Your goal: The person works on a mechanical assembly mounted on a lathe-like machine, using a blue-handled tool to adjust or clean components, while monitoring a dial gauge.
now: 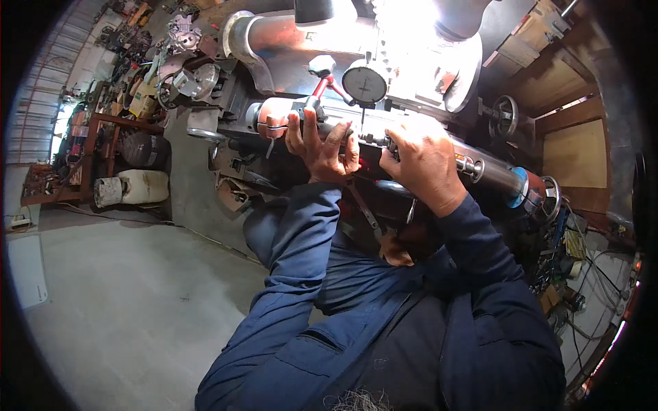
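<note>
A round dial gauge (364, 83) with its stem pointing down stands over a metal bar on the machine. Beside it is a jointed red and silver holder arm (325, 83). My left hand (323, 152) is raised against the near side of the bar, its fingers apart. An orange-red split collar (274, 115) sits just left of those fingers. To the right of the gauge, my right hand (426, 163) curls its fingers at a small dark metal part (391, 144); the hand hides most of what it grips. A shiny fitting (469, 166) shows just past its wrist side.
The long steel cylinder (497, 179) runs right to a handwheel (548, 198). Another handwheel (504, 116) stands behind it. A bright lamp glares over the machine. At left are cluttered shelves and a pale plastic container (145, 187) on the floor. A long tool (367, 212) hangs below my hands.
</note>
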The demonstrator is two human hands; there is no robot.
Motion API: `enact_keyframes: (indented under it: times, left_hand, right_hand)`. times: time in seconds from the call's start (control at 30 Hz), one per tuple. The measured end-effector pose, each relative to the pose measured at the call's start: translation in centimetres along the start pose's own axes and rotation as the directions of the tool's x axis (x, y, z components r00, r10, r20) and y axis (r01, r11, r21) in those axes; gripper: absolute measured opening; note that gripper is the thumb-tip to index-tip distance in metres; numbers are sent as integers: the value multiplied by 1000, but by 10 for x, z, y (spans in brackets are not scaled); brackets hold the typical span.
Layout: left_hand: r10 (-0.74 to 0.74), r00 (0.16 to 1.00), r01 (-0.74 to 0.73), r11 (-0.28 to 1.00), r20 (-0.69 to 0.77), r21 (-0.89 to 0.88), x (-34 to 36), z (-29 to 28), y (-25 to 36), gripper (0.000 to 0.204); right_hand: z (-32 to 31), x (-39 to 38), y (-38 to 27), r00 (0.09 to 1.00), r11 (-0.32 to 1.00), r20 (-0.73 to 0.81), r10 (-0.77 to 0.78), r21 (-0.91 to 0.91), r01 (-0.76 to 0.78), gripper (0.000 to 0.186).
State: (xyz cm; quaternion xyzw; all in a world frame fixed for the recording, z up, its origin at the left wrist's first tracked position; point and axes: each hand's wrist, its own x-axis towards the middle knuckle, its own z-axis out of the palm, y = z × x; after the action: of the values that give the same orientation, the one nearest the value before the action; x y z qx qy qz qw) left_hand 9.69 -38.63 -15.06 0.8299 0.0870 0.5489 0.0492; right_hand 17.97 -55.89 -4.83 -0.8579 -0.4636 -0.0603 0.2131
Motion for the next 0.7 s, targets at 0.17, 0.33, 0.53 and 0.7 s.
enact_keyframes:
  times: [0.17, 0.33, 0.53, 0.7]
  left_hand:
    - [-12, 996, 15, 999, -88, 30, 15, -12, 4, 29]
    - [-490, 872, 476, 842, 10, -254, 58, -53, -78, 43]
    - [-207, 808, 400, 881, 552, -254, 22, -32, -195, 45]
    - [-297, 428, 674, 735, 854, -82, 44, -15, -211, 48]
  right_hand:
    - [-1, 0, -1, 1000, 1000, 15, 8, -8, -8, 28]
    - [1, -2, 2, 1000, 1000, -15, 2, -14, -2, 28]
    - [-7, 0, 0, 998, 998, -24, -58, -3, 57, 30]
    - [-46, -19, 25, 993, 968, -82, -85, 228, 101, 46]
